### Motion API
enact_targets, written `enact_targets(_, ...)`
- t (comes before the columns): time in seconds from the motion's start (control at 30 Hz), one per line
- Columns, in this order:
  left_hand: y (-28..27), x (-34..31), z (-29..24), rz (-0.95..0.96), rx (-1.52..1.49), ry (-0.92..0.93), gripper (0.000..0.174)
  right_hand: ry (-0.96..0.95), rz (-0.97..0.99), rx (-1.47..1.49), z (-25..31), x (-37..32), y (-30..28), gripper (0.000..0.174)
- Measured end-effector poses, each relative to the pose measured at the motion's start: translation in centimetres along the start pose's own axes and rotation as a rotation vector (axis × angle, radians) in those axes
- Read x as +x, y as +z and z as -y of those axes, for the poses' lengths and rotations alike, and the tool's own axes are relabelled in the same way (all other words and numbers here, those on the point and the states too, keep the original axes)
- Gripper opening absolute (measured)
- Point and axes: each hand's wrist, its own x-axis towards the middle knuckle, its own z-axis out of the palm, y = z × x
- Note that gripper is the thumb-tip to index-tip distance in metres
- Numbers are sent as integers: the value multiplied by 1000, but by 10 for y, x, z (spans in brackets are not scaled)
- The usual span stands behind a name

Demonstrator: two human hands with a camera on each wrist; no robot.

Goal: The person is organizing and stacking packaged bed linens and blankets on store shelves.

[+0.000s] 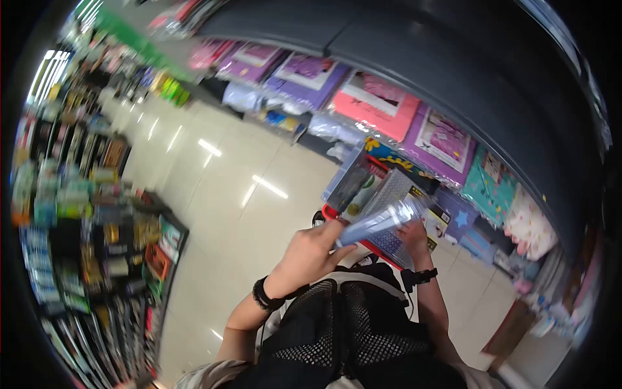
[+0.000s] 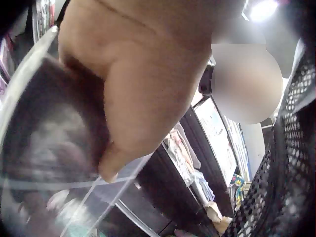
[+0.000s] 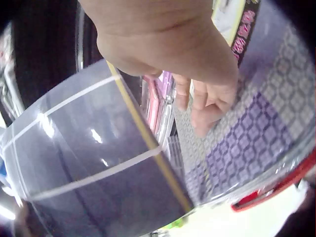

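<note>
A flat, bluish see-through packet [image 1: 382,222] with pale lines spans the space before my body. My left hand [image 1: 308,255] pinches its near end, with the thumb [image 2: 116,165] lying against the plastic in the left wrist view. The far end of the packet reaches my right hand [image 1: 414,238]. In the right wrist view, loosely bent right fingers [image 3: 200,98] hang beside that packet, in front of a wrapped grey-and-purple patterned package [image 3: 247,128]. This patterned package stands in a red-rimmed shopping basket [image 1: 329,212] below the hands.
Ahead, a dark shelf [image 1: 414,32] hangs above a row of plastic-wrapped purple [image 1: 304,79], pink and green textile packs. A stocked display [image 1: 97,246] stands to the left across the glossy tiled floor [image 1: 227,188]. A brown cardboard box [image 1: 510,327] sits at the lower right.
</note>
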Motion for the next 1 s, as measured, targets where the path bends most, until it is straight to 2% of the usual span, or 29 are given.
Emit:
enact_targets(0.03, -15, 13, 7, 38, -14, 45, 34, 265, -126, 185, 3, 7, 3, 45)
enact_targets(0.07, -30, 23, 13, 22, -60, -81, 35, 332, -286, 107, 24, 5, 16, 27)
enact_targets(0.1, -40, 31, 21, 10, -103, -215, 37, 334, -335, 119, 20, 0, 21, 27)
enact_targets(0.17, -53, 54, 44, -30, -140, -116, 37, -83, -400, -478, 1, -10, 30, 31)
enact_targets(0.2, -57, 65, 52, 22, -185, -143, 36, -102, -372, -564, -6, -11, 29, 43)
enact_targets(0.23, -59, 75, 60, 75, -223, -170, 35, -84, -404, -555, 3, -17, 39, 43)
enact_targets(0.3, -50, 90, 79, 133, -187, -129, 33, -180, -540, -1114, 37, -30, 64, 47)
enact_targets(0.33, -40, 95, 89, 148, -154, -105, 32, -72, -513, -1055, 31, -32, 64, 58)
enact_targets(0.37, -28, 100, 99, 172, -162, -90, 32, -53, -537, -1054, 34, -35, 69, 58)
enact_targets(0.43, -3, 105, 118, 116, -150, -42, 32, -143, -637, -1141, 39, -37, 81, 68)
enact_targets(0.47, 10, 106, 126, 132, -140, -80, 32, -121, -614, -1136, 34, -37, 80, 75)
enact_targets(0.57, 59, 103, 161, 90, -96, -34, 33, -94, -582, -1128, 30, -37, 75, 73)
enact_targets(0.73, 108, 98, 176, 103, 28, -65, 37, -24, -521, -1151, 32, -38, 67, 74)
enact_targets(0.93, 162, 102, 217, -28, 245, -9, 41, 10, -462, -1084, 36, -42, 64, 79)
enact_targets(1.0, 166, 105, 216, 9, 357, -98, 45, 4, -444, -1074, 32, -44, 62, 80)
